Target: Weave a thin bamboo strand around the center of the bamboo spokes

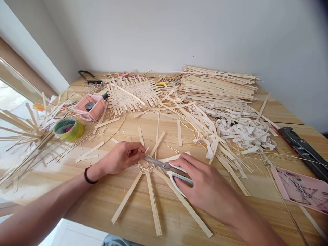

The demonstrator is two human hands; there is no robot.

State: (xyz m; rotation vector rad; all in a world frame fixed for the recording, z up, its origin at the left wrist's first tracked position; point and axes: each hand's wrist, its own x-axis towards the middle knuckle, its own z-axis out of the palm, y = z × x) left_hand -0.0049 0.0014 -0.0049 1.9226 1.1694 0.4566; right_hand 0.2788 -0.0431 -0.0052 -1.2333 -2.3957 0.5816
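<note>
Flat bamboo strips fan out like spokes from a small woven centre on the wooden table. My left hand, with a dark band at its wrist, pinches at the upper left edge of this centre; a thin end sticks up by the fingertips, and the rest of what they hold is hidden. In my right hand are scissors with white and grey handles. Their blades reach over the woven centre to the left fingertips. The blades look nearly closed.
Behind lie a woven strip mat, a stack of strips and a heap of white ribbon. Yellow-green tape and a pink box stand left. At right are a pink tray and a black tool.
</note>
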